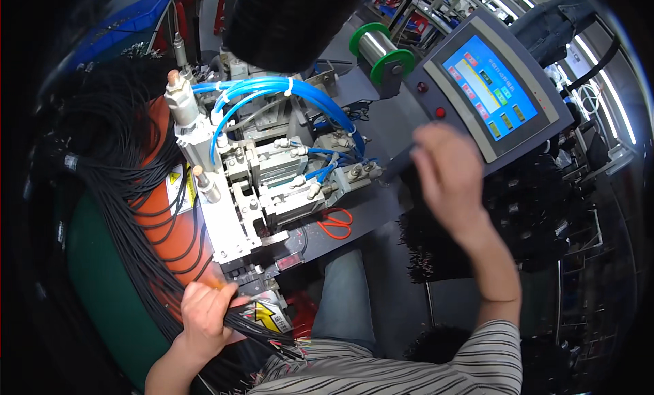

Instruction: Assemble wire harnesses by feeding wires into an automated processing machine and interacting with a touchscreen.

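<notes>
At the lower left, my left hand (pixel 204 314) is closed around a bundle of black cables (pixel 262 330), whose stripped ends show coloured wires near my lap. My right hand (pixel 449 177) is raised in front of the control panel (pixel 494 88), below its red button (pixel 441 113). Motion smears its fingers, so what they hold, if anything, is unclear. Between my hands stands a metal machine (pixel 272 184) with pneumatic cylinders and blue air hoses (pixel 293 88). More black cables (pixel 129 218) drape over an orange surface (pixel 167 235) on the left.
Red-handled scissors (pixel 335 223) lie on the grey machine base by the front cylinders. A green-flanged wire spool (pixel 380 53) stands at the back. A dark tube (pixel 279 27) hangs overhead. Dark cable bundles (pixel 490 218) hang at the right; a blue bin (pixel 119 27) sits far left.
</notes>
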### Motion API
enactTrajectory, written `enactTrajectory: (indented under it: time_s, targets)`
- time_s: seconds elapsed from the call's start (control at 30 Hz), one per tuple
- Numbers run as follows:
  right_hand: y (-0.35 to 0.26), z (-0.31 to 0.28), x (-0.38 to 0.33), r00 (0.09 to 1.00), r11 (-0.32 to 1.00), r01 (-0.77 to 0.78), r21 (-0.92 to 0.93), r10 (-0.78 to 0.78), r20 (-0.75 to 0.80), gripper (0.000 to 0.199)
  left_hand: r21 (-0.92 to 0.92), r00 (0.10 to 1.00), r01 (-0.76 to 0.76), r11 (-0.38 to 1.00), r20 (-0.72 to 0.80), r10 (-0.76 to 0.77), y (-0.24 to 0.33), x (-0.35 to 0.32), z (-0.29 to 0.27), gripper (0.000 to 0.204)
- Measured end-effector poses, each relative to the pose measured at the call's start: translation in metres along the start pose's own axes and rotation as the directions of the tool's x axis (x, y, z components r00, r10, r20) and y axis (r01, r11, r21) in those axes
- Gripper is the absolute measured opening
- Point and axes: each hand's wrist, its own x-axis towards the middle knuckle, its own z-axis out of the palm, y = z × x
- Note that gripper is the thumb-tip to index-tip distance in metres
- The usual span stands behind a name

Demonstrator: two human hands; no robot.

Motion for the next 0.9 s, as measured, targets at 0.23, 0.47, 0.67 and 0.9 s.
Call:
enactTrajectory:
  time_s: [0.23,0.47,0.67,0.9]
  targets:
    - [-0.142,0.052,-0.054,0.765,0.051,-0.644,0.764,0.042,0.642,0.033,-0.182,0.994,-0.102,0.978,0.013,0.106,-0.007,0.013,0.0,0.041]
    - [-0.19,0.076,-0.056,0.714,-0.387,-0.647,0.657,-0.007,0.7,0.032,-0.126,0.997,-0.058,0.99,-0.049,0.052,0.0,0.02,0.006,0.03]
    - [-0.198,0.078,-0.054,0.724,-0.539,-0.529,0.656,0.117,0.68,0.024,-0.212,0.999,-0.014,0.977,-0.048,0.003,-0.003,0.024,0.005,0.026]
    - [-0.178,0.085,-0.057,0.689,-0.6,-0.611,0.517,-0.08,0.721,0.016,-0.294,0.998,0.0,0.956,0.058,0.018,-0.005,0.026,-0.001,0.027]
